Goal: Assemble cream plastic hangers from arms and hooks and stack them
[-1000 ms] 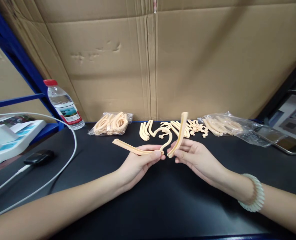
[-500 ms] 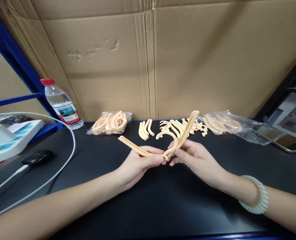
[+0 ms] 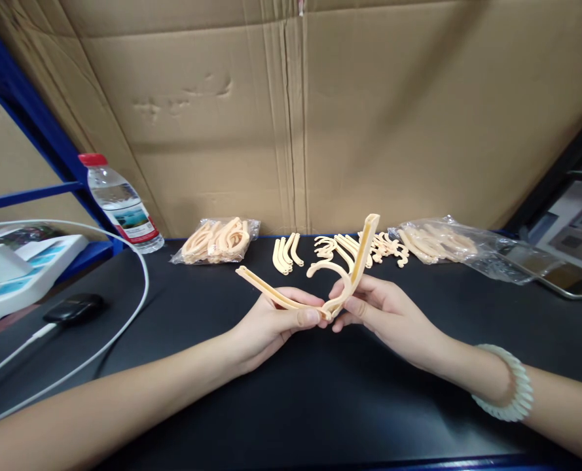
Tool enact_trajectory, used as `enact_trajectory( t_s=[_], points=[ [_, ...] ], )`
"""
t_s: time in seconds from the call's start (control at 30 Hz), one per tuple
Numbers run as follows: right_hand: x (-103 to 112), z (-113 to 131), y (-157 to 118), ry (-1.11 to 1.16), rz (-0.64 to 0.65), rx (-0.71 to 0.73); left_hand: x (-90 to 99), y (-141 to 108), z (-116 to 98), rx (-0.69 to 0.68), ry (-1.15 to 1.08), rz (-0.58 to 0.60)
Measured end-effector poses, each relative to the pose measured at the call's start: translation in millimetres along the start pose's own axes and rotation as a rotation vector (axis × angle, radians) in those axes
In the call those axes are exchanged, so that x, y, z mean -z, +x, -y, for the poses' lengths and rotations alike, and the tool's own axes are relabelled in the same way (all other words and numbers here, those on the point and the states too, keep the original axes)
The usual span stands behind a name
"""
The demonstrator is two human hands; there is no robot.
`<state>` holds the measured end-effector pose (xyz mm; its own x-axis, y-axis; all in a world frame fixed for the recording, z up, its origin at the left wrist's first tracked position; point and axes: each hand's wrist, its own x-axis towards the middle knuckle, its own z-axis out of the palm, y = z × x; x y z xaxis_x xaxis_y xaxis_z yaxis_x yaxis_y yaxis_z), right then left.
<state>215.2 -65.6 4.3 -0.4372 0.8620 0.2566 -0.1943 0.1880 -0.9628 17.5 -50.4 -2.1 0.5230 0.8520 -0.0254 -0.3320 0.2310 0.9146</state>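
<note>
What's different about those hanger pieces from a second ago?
The left hand has moved the hanger hook and left hanger arm rightward, closing the gap to the right hanger arm in the right hand; their ends now appear to meet. Nothing was newly grasped or let go. The water bottle and left bag of parts stayed put.

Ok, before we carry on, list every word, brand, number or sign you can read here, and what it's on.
No text can be read with certainty.
Water bottle label: print too small and blurred to read.
Hanger arm in the left hand: no lettering visible.
Hanger arm in the right hand: no lettering visible.
</note>
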Motion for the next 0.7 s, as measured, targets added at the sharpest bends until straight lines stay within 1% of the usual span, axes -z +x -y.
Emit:
enact_trajectory(
  t_s=[0.17,0.27,0.4,0.5,0.7],
  points=[
    [-0.9,-0.6,-0.3,0.028,-0.003,-0.012,-2.2,-0.9,0.5,-0.002,-0.030,0.023],
    [-2.8,-0.5,-1.0,0.064,-0.010,-0.026,-4.9,-0.8,0.8,-0.016,-0.046,0.069],
    [-6.3,-1.0,-1.5,0.069,-0.054,-0.014,-7.8,-1.2,1.7,-0.055,-0.058,0.090],
    [-7.8,-2.9,-1.4,0.066,-0.103,0.000,-10.0,-2.8,3.3,-0.080,-0.040,0.059],
    [-8.4,-5.0,-2.5,-0.016,-0.176,0.051,-13.5,-2.8,6.6,-0.093,-0.038,-0.080]
  ],
)
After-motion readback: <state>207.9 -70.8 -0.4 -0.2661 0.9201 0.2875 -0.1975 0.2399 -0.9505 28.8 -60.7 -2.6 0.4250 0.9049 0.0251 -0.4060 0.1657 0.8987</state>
